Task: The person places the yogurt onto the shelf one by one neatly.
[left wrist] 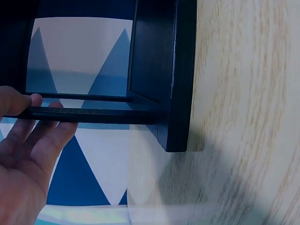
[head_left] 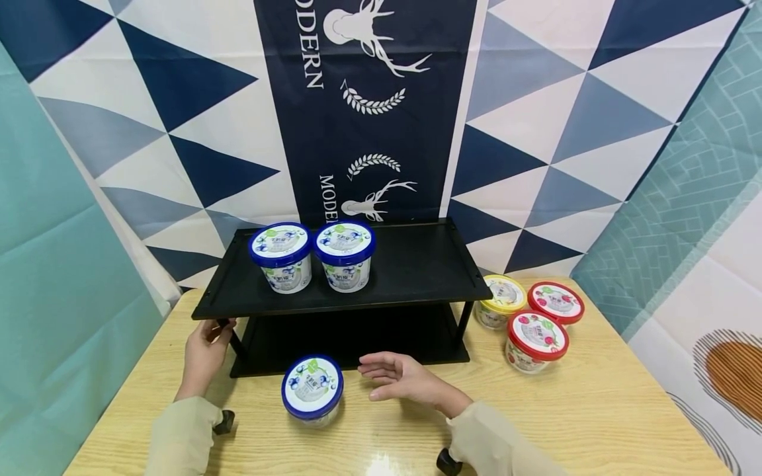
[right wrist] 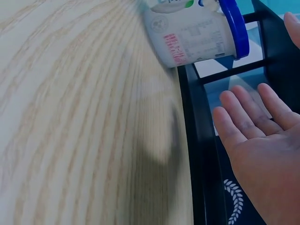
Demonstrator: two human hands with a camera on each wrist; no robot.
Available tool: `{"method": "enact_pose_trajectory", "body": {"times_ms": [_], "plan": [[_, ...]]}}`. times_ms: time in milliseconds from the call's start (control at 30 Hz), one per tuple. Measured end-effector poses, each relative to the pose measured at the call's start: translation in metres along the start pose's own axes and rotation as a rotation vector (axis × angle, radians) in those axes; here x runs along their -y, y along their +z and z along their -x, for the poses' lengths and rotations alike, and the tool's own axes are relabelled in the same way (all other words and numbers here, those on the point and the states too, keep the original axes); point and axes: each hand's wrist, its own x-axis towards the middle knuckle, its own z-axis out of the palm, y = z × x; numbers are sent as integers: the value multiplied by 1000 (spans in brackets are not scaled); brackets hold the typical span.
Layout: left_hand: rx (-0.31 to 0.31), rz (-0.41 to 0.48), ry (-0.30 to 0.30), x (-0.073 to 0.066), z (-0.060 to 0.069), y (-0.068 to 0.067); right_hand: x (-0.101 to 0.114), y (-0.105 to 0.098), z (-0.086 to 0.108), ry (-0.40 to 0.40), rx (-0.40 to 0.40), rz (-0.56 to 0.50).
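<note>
My left hand [head_left: 204,350] pinches the front left post of a black two-tier shelf [head_left: 411,264]. In the left wrist view the thumb lies on one side of that post [left wrist: 93,115] and the fingers on the other. A tub with a blue lid [head_left: 312,390] stands on the table before the shelf. To its right, apart from it, my right hand [head_left: 411,383] hovers with the fingers extended and nothing in it. The right wrist view shows that hand's open palm and the tub's side [right wrist: 192,37]. Two more blue-lidded tubs, left [head_left: 280,254] and right [head_left: 345,254], sit side by side on the upper tier.
Right of the shelf stand a yellow-lidded tub [head_left: 503,297] and two red-lidded tubs, one behind [head_left: 556,303] and one in front [head_left: 536,340]. They stand on the wooden table [head_left: 595,410]. A patterned cloth [head_left: 369,132] hangs behind the shelf.
</note>
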Motion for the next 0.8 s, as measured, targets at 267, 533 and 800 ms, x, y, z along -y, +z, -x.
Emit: {"method": "enact_pose_trajectory", "body": {"times_ms": [267,533,800], "plan": [[-9,8,25,0,1,0,-3,3,-4,33,-18,-18],[-4,1,11,-2,1,0,-11,6,-8,42,-33,-9],[-7,0,18,0,1,0,-12,13,-11,67,-37,-3]]}}
